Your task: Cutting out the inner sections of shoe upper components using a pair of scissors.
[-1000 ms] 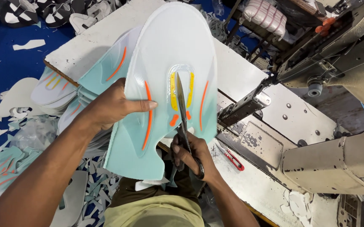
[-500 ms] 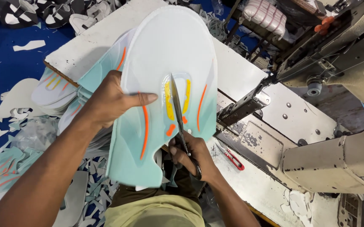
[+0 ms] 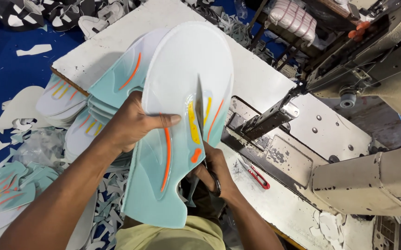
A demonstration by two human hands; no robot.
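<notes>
The left hand grips a large pale-mint and white shoe-upper panel with orange and yellow stripes, thumb stretched flat across its face and the fingers wrapped behind its left edge. The panel is held up in the air over the near edge of the white counter, its rounded white end pointing away from the person. The right hand is closed around the handles of a pair of dark-handled steel scissors, whose blades run up the panel between the yellow stripes; how far the blades are parted cannot be told.

Compared with the picture from 1 second ago, the panel has turned: its rounded end now leans further to the right, and the blade tip reaches higher along the stripes. The left thumb has kept its hold on the same spot.

A stack of matching mint panels lies at the counter's near-left corner, just behind the held piece. Small red-handled thread snips rest on the counter beside the right hand. The grey industrial sewing machine stands along the right side, and white offcuts are scattered over the blue floor at left.
</notes>
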